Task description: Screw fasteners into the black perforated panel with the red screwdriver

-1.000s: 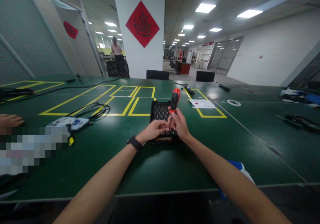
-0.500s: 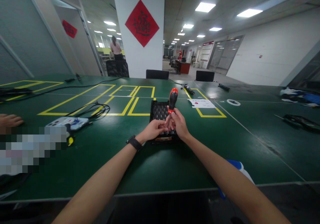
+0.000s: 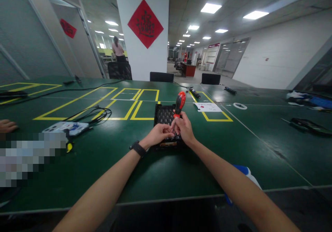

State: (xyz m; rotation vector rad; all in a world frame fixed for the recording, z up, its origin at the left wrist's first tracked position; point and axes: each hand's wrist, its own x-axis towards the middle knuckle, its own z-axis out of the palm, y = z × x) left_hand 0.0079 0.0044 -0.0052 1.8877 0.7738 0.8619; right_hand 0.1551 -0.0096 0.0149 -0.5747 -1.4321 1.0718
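Note:
A black and red screwdriver (image 3: pixel 181 102) stands nearly upright, handle up, over a black open case (image 3: pixel 161 113) with a grid of dark pieces inside. My right hand (image 3: pixel 185 129) grips it low, around the red collar and the shaft. Beside the shaft's lower end, my left hand (image 3: pixel 158 134) has thumb and fingers pinched together over the case's near part. Whatever lies between those fingers is too small to tell, and the screwdriver's tip is hidden among the fingers. A dark watch band circles my left wrist.
At the left lie a phone-like device (image 3: pixel 64 128) with black cables (image 3: pixel 100 113) and another person's hand (image 3: pixel 7 126). Beyond the case are a white paper (image 3: pixel 209 107), a white ring (image 3: pixel 240 106) and a black tool (image 3: pixel 195 93). A blue and white item (image 3: pixel 246 172) sits near the front edge.
The whole view has shifted slightly. Both hands, the screwdriver and the case keep nearly the same arrangement. The other person's hand at the left shows a little less.

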